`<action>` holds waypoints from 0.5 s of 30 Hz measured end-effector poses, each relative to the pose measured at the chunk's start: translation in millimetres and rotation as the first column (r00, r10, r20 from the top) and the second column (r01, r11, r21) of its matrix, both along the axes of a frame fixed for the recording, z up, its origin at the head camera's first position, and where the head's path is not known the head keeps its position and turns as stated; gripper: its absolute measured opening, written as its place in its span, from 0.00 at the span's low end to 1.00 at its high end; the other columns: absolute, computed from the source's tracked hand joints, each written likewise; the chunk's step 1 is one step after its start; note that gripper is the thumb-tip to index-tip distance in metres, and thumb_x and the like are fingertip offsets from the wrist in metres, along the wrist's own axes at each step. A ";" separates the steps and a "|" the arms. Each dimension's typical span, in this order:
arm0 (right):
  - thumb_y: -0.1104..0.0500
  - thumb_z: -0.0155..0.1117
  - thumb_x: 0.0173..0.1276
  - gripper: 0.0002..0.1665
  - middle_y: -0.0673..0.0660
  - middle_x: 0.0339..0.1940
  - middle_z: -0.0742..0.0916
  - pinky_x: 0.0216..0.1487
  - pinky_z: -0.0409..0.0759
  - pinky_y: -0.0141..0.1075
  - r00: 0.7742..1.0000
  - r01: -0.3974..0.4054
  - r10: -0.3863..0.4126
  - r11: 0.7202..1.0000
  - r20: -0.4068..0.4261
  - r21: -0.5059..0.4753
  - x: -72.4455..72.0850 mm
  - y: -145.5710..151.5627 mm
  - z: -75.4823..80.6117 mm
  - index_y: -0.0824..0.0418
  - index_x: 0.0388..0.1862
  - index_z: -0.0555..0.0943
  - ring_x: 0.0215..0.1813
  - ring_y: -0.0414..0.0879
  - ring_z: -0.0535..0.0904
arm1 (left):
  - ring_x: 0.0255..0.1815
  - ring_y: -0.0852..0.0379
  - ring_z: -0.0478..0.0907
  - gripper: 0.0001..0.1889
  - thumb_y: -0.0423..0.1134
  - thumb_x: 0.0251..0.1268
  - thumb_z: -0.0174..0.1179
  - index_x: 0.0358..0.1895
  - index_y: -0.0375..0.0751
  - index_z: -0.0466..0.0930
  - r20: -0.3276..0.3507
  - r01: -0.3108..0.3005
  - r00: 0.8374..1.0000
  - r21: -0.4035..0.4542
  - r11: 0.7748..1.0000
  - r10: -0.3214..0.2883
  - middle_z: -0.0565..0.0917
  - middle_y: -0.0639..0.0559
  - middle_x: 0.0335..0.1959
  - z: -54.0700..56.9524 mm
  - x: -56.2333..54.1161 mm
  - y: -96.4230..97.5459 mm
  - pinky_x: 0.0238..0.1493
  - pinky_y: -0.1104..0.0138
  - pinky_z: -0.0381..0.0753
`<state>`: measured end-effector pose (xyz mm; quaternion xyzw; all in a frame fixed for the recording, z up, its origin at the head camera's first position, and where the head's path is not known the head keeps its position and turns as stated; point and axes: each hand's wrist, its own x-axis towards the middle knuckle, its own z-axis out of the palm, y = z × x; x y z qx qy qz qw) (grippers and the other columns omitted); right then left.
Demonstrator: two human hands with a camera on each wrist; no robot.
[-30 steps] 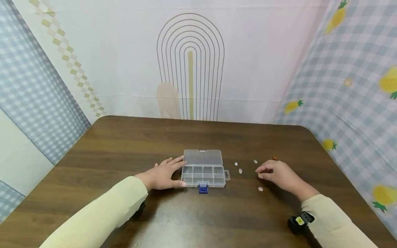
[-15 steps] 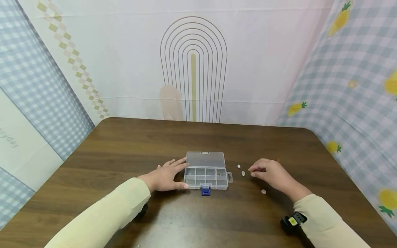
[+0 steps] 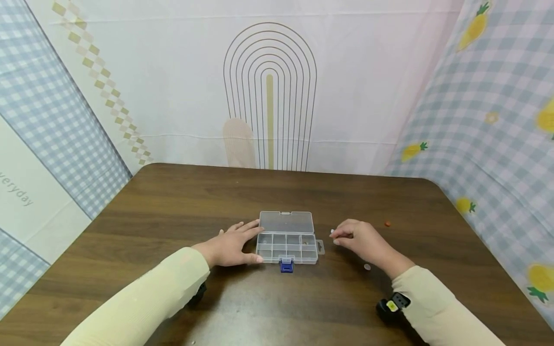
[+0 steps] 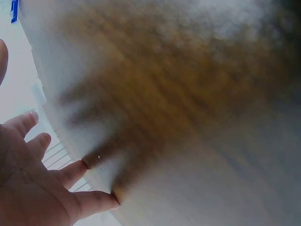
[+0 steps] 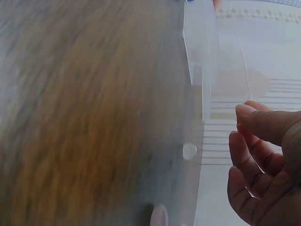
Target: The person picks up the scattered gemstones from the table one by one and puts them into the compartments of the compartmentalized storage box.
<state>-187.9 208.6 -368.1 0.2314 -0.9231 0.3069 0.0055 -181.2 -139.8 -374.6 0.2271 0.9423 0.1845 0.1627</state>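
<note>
A clear plastic compartment box (image 3: pixel 287 249) lies on the table with its lid (image 3: pixel 286 222) folded back and a blue latch (image 3: pixel 286 265) at the front. A few tiny pieces show in its cells. My left hand (image 3: pixel 233 246) rests spread at the box's left side, thumb and fingertips at its edge. To the right of the box, my right hand (image 3: pixel 361 240) pinches a tiny piece between thumb and forefinger; its kind is mostly hidden by the fingertips. A small white stone (image 3: pixel 332 231) shows right at those fingertips. In the right wrist view a white stone (image 5: pixel 189 151) lies beyond the hand.
A pale stone (image 3: pixel 367 267) lies below my right hand, and an orange-brown stone (image 3: pixel 387 223) lies farther back to the right. The brown table (image 3: pixel 195 192) ends at a patterned cloth (image 3: pixel 346 96). A tiny bit (image 3: pixel 193 342) sits at the front.
My right hand has moved left across the table toward the box, fingertips still pinched. It now covers places where white stones showed. My left hand keeps its place at the box.
</note>
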 end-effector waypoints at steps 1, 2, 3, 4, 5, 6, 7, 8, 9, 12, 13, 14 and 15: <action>0.64 0.69 0.62 0.06 0.51 0.39 0.85 0.39 0.78 0.35 1.000 -0.007 0.007 1.000 -0.007 0.002 -0.3 -1.8 -0.2 0.60 0.38 0.88 0.41 0.46 0.80 | 0.77 0.39 0.44 0.43 0.67 0.59 0.58 0.76 0.56 0.57 0.000 0.000 1.000 0.000 1.000 0.000 0.48 0.58 0.79 0.0 0.1 0.0 0.63 0.29 0.44; 0.64 0.69 0.62 0.06 0.51 0.39 0.85 0.39 0.78 0.36 1.000 -0.008 0.008 1.000 -0.011 0.000 -0.3 -3.7 -0.2 0.60 0.38 0.88 0.41 0.46 0.80 | 0.77 0.39 0.44 0.43 0.67 0.59 0.58 0.76 0.56 0.57 0.000 0.001 1.000 0.001 1.000 -0.001 0.48 0.57 0.79 0.0 0.2 0.0 0.63 0.28 0.44; 0.64 0.69 0.62 0.06 0.51 0.38 0.84 0.38 0.78 0.36 1.000 -0.012 0.012 1.000 -0.011 0.000 -0.4 -5.3 -0.4 0.60 0.38 0.88 0.41 0.45 0.80 | 0.77 0.39 0.44 0.43 0.67 0.59 0.58 0.76 0.56 0.57 0.000 0.001 1.000 0.002 1.000 -0.001 0.49 0.57 0.79 0.0 0.2 0.0 0.63 0.28 0.44; 0.64 0.69 0.62 0.06 0.50 0.38 0.84 0.38 0.78 0.36 1.000 -0.012 0.012 1.000 -0.010 0.000 -0.4 -6.8 -0.6 0.60 0.37 0.88 0.41 0.45 0.80 | 0.77 0.39 0.44 0.43 0.67 0.59 0.58 0.76 0.56 0.57 -0.001 0.001 1.000 0.002 1.000 -0.001 0.49 0.57 0.79 0.0 0.3 -0.1 0.63 0.28 0.44; 0.64 0.69 0.62 0.06 0.50 0.38 0.84 0.38 0.78 0.36 1.000 -0.015 0.015 1.000 -0.010 -0.001 -0.2 -8.4 -0.7 0.59 0.37 0.88 0.40 0.45 0.80 | 0.77 0.38 0.44 0.43 0.67 0.59 0.58 0.76 0.56 0.57 -0.002 0.002 1.000 0.003 1.000 -0.002 0.49 0.57 0.79 0.0 0.4 -0.1 0.63 0.28 0.44; 0.64 0.69 0.62 0.05 0.50 0.38 0.84 0.39 0.78 0.36 1.000 -0.013 0.013 1.000 -0.011 -0.001 0.1 -10.0 -0.7 0.59 0.37 0.89 0.40 0.44 0.79 | 0.77 0.38 0.44 0.43 0.67 0.59 0.58 0.76 0.55 0.57 -0.002 0.003 1.000 0.004 1.000 -0.003 0.49 0.57 0.79 0.2 0.5 -0.1 0.63 0.28 0.44; 0.64 0.69 0.62 0.05 0.50 0.38 0.84 0.39 0.78 0.36 1.000 -0.011 0.011 1.000 -0.011 -0.002 0.4 -11.5 -0.7 0.59 0.37 0.89 0.40 0.44 0.79 | 0.77 0.38 0.44 0.43 0.67 0.59 0.58 0.76 0.55 0.57 -0.002 0.004 1.000 0.005 1.000 -0.004 0.49 0.57 0.79 0.2 0.6 -0.2 0.63 0.28 0.44; 0.64 0.69 0.62 0.05 0.50 0.37 0.84 0.38 0.78 0.35 1.000 -0.012 0.012 1.000 -0.013 -0.004 1.0 -13.2 -0.5 0.59 0.36 0.89 0.40 0.44 0.79 | 0.77 0.38 0.44 0.43 0.67 0.59 0.58 0.76 0.55 0.57 -0.003 0.004 1.000 0.005 1.000 -0.004 0.49 0.57 0.79 0.1 0.5 -0.2 0.63 0.28 0.44; 0.64 0.69 0.62 0.05 0.50 0.37 0.84 0.38 0.78 0.35 1.000 -0.017 0.017 1.000 -0.018 -0.007 1.5 -14.9 -0.4 0.59 0.36 0.89 0.40 0.44 0.79 | 0.77 0.38 0.44 0.43 0.67 0.59 0.58 0.76 0.55 0.57 -0.003 0.004 1.000 0.005 1.000 -0.004 0.49 0.57 0.79 0.1 0.6 -0.2 0.63 0.28 0.44; 0.65 0.69 0.61 0.05 0.50 0.37 0.84 0.38 0.78 0.34 1.000 -0.018 0.017 0.999 -0.026 -0.026 3.4 -20.1 0.0 0.60 0.35 0.89 0.39 0.44 0.79 | 0.77 0.38 0.44 0.43 0.67 0.59 0.58 0.76 0.55 0.57 -0.006 0.006 1.000 0.003 1.000 -0.006 0.49 0.57 0.79 -0.1 0.4 -0.2 0.63 0.28 0.44; 0.65 0.69 0.61 0.05 0.50 0.37 0.84 0.38 0.78 0.34 0.999 -0.022 0.021 0.999 -0.029 -0.029 4.0 -21.8 0.1 0.60 0.35 0.89 0.39 0.43 0.79 | 0.77 0.38 0.44 0.43 0.67 0.59 0.58 0.76 0.55 0.57 -0.006 0.006 1.000 0.002 1.000 -0.006 0.49 0.57 0.79 -0.3 0.3 -0.2 0.63 0.28 0.44; 0.65 0.69 0.61 0.05 0.50 0.37 0.84 0.38 0.78 0.34 0.999 -0.030 0.029 0.999 -0.033 -0.030 4.6 -23.6 0.4 0.59 0.35 0.89 0.39 0.43 0.79 | 0.77 0.38 0.44 0.43 0.67 0.59 0.58 0.76 0.55 0.57 -0.006 0.005 1.000 0.001 1.000 -0.005 0.49 0.57 0.79 -0.3 0.2 -0.2 0.63 0.28 0.44; 0.65 0.69 0.61 0.05 0.49 0.37 0.84 0.40 0.77 0.35 0.999 -0.032 0.031 0.999 -0.036 -0.028 5.1 -25.1 0.4 0.59 0.35 0.89 0.39 0.43 0.79 | 0.77 0.38 0.44 0.43 0.67 0.59 0.58 0.76 0.55 0.57 -0.006 0.005 1.000 0.000 1.000 -0.005 0.49 0.57 0.79 -0.4 0.2 -0.1 0.63 0.28 0.44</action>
